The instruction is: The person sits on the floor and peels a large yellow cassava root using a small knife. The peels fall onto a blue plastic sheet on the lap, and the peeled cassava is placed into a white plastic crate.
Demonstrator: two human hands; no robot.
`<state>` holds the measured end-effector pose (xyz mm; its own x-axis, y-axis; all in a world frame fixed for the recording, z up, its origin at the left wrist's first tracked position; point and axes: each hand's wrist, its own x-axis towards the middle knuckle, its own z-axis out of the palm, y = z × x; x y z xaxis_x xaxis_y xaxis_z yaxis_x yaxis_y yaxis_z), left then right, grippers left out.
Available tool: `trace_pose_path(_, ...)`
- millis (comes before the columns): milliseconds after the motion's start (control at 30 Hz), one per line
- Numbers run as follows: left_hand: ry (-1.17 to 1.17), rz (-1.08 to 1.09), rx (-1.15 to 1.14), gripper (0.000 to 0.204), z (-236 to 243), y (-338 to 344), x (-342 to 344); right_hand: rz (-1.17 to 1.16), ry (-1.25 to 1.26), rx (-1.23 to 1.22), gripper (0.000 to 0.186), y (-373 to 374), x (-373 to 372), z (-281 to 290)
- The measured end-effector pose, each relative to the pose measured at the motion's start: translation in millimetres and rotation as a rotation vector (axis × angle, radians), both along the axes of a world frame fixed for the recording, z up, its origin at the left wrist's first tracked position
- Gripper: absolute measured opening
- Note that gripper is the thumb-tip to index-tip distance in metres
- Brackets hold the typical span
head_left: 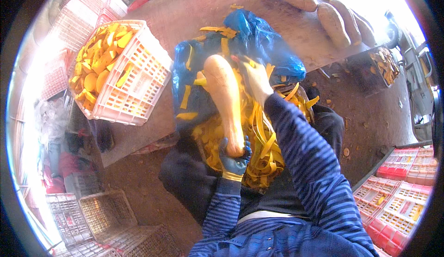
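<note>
I see one long pale squash standing tilted over the lap, in the middle of the scene. My left hand, in a blue glove, grips its narrow near end; the fingers are wrapped tight around it. My right hand lies against the far, thicker part of the squash, on its right side. Its fingers look pressed together, but I cannot tell if they hold a tool. Under the squash there is one big heap of yellow peel strips, lying on one blue plastic sheet that reaches onto the table. To the left, on the table, stands one white plastic crate full of yellow cut pieces. At the far right of the table I count three unpeeled squashes, close beside each other. Near right on the ground stand several red and white crates; near left I count about three empty brownish crates.
</note>
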<state>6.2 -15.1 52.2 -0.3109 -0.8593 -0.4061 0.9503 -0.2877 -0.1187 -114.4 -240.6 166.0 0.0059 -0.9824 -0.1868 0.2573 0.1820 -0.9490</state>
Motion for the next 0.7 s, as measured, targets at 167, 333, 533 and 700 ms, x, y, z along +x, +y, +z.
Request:
trace_pose_path(167,0.058,-0.005,0.047,0.061,-4.9,5.2,1.5,0.29,0.293,-0.089,0.029,-82.8,16.2,-26.3)
trace_pose_path(333,0.034,-0.01,0.048,0.061,-4.5,4.5,1.7,0.469,0.514,0.0,0.047,-107.8,18.3,-31.5)
trace_pose_path(533,0.017,-0.037,0.08,0.063,-5.5,4.8,4.7,0.143,0.29,0.081,0.032,-82.9,32.7,-36.8)
trace_pose_path(700,0.029,-0.048,0.083,0.063,-0.2,2.6,6.9,-0.006,0.532,-0.162,0.038,-18.4,38.5,-28.7)
